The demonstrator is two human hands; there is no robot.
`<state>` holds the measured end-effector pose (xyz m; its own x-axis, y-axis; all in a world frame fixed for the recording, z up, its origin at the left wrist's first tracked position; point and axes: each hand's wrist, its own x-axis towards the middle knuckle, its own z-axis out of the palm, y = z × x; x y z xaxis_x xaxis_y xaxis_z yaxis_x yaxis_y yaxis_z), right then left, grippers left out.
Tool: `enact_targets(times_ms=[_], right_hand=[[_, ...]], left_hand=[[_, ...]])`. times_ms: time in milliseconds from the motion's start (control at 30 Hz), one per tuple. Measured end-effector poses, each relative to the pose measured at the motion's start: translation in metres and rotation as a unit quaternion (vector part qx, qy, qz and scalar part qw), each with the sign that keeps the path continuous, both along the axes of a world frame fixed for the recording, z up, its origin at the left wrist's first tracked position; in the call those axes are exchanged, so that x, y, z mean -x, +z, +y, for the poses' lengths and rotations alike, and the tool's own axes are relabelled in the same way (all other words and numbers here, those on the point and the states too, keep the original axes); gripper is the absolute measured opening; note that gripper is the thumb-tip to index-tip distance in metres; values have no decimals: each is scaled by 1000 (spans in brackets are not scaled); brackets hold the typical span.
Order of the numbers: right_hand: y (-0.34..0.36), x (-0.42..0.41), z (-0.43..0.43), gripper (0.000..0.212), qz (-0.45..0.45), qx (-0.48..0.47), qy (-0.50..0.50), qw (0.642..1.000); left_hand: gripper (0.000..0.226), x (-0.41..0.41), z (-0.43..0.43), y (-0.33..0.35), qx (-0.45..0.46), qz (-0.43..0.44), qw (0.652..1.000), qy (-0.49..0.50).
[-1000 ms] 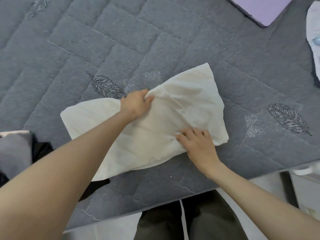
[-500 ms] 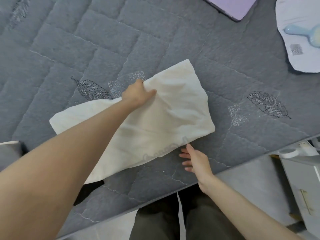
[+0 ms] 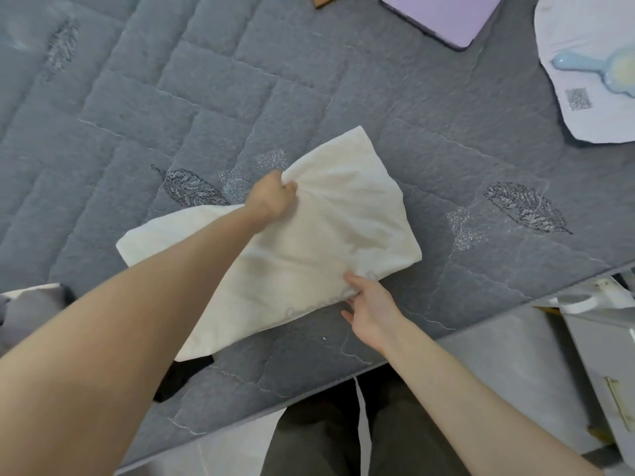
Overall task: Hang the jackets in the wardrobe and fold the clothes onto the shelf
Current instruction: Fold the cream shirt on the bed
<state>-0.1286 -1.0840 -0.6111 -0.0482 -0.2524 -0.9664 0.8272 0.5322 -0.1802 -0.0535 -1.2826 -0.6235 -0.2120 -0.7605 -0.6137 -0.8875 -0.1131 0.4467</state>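
My left hand (image 3: 271,199) clutches the cream cloth (image 3: 309,255) at its 12 o'clock edge — my right hand (image 3: 371,305) pinches it at 5 o'clock.

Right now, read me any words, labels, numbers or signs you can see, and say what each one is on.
None can be read outright.
On the cream garment: faint grey script along its near edge, by the right hand, too blurred to read.
On the white packet lying on the grey quilt: a square QR-type code, no legible words.
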Motion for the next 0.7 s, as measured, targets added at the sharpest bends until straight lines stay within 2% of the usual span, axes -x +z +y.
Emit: enact_targets(times_ms=[133, 233, 333, 433, 600, 700], right_hand=[[38, 28, -7, 27, 20, 66, -59, 996], [66, 54, -20, 24, 63, 91, -39, 993], [97, 82, -45, 21, 115, 112, -10, 987], [138, 108, -80, 12, 165, 148, 10, 975], [206, 147, -130, 3, 262, 211, -9, 942], [230, 167, -142, 10, 324, 230, -25, 917]], left_hand=[[15, -7, 2, 37, -52, 141, 981, 121], [8, -10, -1, 72, -65, 199, 958, 195], [9, -10, -12, 111, -69, 234, 942, 229], [8, -3, -29, 152, -78, 306, 912, 261], [18, 21, -56, 216, -51, 416, 864, 280], [28, 31, -61, 237, -55, 476, 837, 264]])
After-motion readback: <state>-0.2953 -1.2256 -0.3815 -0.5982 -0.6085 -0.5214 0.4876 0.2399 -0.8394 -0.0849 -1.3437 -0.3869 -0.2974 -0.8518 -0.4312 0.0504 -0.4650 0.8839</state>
